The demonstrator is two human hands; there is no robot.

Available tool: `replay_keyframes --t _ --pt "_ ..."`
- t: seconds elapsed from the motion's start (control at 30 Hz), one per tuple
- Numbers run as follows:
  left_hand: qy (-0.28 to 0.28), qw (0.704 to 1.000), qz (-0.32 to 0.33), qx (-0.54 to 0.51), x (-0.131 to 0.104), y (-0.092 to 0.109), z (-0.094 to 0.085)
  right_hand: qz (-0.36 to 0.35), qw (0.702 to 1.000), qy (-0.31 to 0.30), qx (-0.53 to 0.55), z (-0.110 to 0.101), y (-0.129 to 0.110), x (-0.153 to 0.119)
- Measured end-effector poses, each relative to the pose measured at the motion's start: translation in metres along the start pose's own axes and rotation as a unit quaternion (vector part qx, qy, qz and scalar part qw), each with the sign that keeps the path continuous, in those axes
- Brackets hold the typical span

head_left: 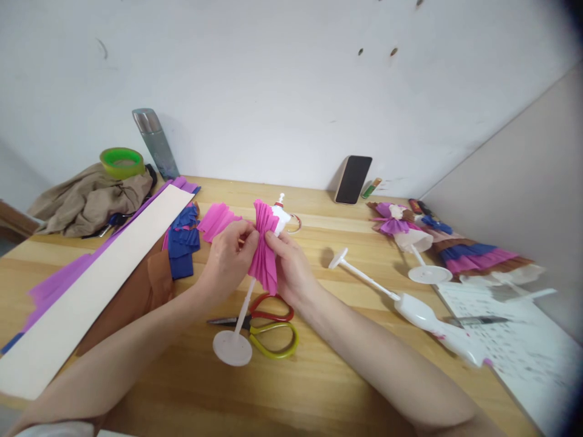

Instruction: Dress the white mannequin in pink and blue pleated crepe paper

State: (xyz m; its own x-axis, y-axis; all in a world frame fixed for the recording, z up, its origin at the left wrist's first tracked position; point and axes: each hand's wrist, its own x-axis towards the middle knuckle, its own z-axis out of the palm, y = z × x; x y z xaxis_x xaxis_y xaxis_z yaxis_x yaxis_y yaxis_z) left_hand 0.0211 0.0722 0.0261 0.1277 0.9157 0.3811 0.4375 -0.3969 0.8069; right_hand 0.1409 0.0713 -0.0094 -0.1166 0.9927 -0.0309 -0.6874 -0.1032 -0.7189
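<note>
Pleated pink crepe paper (265,249) is gathered around a small white dress form (281,220) on a thin stand with a round base (232,348). My left hand (232,252) is closed, its thumb and fingers pinching the left side of the pink paper. On the other side, my right hand (291,261) is closed around the form, its thumb pressing the pleats; the fingers behind are hidden. Scissors (273,328) with one red and one yellow handle lie under the stand. A loose pink crepe piece (218,221) rests just beyond my left hand.
A long white board (104,279) lies over purple, blue and brown crepe paper at left. Behind are a cloth (91,203), green tape roll (122,162) and bottle (157,145). A phone (353,179) leans on the wall. At right lie a white glue gun (432,325) and dressed forms (396,227).
</note>
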Motion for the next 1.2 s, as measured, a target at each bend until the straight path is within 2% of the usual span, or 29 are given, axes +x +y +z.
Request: replay_keyframes --t 0.23,0.43,0.73,0.8,0.87,1.0,1.1,1.2 --pt "-0.046 0.999 -0.017 0.014 -0.005 0.009 -0.004 0.017 1.000 0.010 -0.005 -0.003 -0.001 0.000" --pt "-0.035 0.999 -0.033 -0.008 -0.003 0.001 0.000 0.020 1.000 0.009 0.010 -0.003 0.001 0.000" --pt "-0.001 0.977 -0.115 -0.182 0.002 -0.003 0.002 0.009 1.000 0.014 0.009 0.003 -0.002 -0.004" --pt "-0.002 0.961 -0.159 -0.227 0.004 -0.004 0.002 0.009 1.000 0.007 0.008 0.004 -0.003 -0.004" --pt "-0.018 0.933 -0.218 -0.287 0.005 -0.005 0.000 0.008 1.000 0.004 0.005 0.006 -0.004 -0.005" --pt "-0.110 0.858 -0.314 -0.391 0.010 -0.008 -0.007 0.010 1.000 -0.001 0.002 0.007 -0.005 -0.007" --pt "-0.164 0.823 -0.341 -0.422 0.013 -0.010 -0.013 0.021 1.000 -0.012 0.005 0.007 -0.006 -0.008" --pt "-0.182 0.814 -0.348 -0.428 0.015 -0.010 -0.016 0.025 0.999 -0.021 0.002 0.008 -0.005 -0.011"
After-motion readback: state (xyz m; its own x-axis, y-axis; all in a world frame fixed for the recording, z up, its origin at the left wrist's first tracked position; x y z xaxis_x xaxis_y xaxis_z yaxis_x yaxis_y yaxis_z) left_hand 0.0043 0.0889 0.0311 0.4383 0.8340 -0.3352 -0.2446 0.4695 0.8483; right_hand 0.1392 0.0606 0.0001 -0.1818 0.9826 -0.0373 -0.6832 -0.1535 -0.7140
